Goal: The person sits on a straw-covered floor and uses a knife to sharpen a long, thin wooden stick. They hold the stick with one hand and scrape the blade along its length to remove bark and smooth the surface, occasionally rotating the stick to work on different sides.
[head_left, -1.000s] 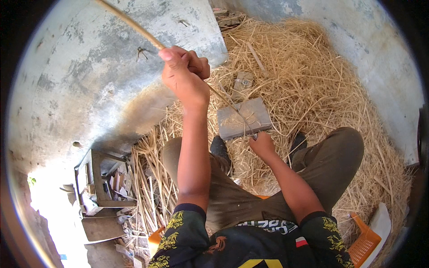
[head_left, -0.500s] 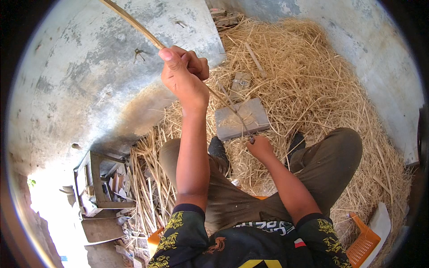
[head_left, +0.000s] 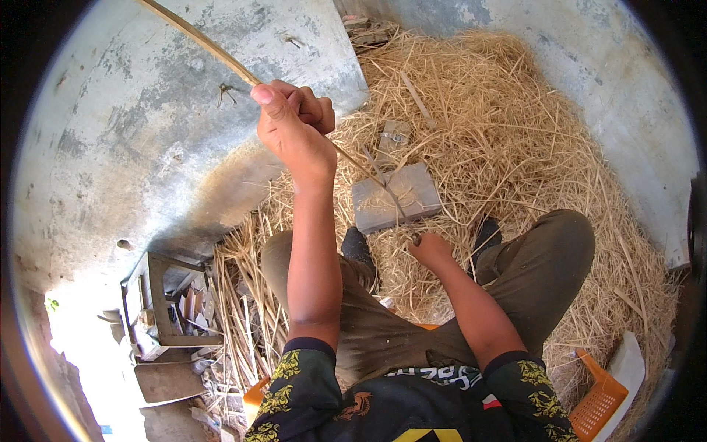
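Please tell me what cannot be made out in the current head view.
- Stick: its far end is cut off by the top edge of the head view; the stretch inside the left hand is hidden by the fingers.
- Tool: its grip is hidden by the closed right hand in the head view.
- Orange chair: mostly hidden by the person's body in the head view.

stick [head_left: 199, 39] pale tan, block [head_left: 416, 191] grey, straw [head_left: 515, 125] golden, trousers [head_left: 541, 265] brown, sleeves [head_left: 291, 379] black with yellow floral, wall [head_left: 140, 125] mottled grey-white.
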Tool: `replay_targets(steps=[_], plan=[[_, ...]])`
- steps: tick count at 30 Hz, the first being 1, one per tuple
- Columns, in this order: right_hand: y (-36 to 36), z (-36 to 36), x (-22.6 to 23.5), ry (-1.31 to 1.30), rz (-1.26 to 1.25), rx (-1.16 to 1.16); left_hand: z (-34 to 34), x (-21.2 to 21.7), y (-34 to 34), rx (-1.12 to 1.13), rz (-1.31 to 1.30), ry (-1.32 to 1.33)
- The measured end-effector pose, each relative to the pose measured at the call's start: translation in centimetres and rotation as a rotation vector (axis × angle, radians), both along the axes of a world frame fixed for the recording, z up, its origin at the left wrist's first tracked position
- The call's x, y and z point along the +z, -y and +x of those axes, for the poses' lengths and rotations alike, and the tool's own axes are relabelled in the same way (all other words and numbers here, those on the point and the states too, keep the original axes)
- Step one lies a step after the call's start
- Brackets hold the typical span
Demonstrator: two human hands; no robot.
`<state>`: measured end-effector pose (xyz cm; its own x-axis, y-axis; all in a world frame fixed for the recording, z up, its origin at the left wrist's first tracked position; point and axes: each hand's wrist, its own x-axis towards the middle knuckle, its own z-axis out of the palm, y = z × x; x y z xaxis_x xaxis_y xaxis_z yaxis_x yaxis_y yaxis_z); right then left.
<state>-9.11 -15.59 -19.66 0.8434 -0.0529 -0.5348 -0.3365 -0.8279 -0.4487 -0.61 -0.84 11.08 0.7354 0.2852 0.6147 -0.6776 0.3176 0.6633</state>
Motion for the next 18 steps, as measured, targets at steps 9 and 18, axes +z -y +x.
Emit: replay_targets(steps=[9, 18], plan=[[0.0, -0.3, 0.1, 0.024, 0.02, 0.017, 0.1, 0.0, -0.2, -0.011, -0.012, 0.006], [-2.9, 0.3, -0.2, 0.307, 0.528, -0.237, 1.8, -0.2, -2.2, 0.105, -0.064, 0.001]])
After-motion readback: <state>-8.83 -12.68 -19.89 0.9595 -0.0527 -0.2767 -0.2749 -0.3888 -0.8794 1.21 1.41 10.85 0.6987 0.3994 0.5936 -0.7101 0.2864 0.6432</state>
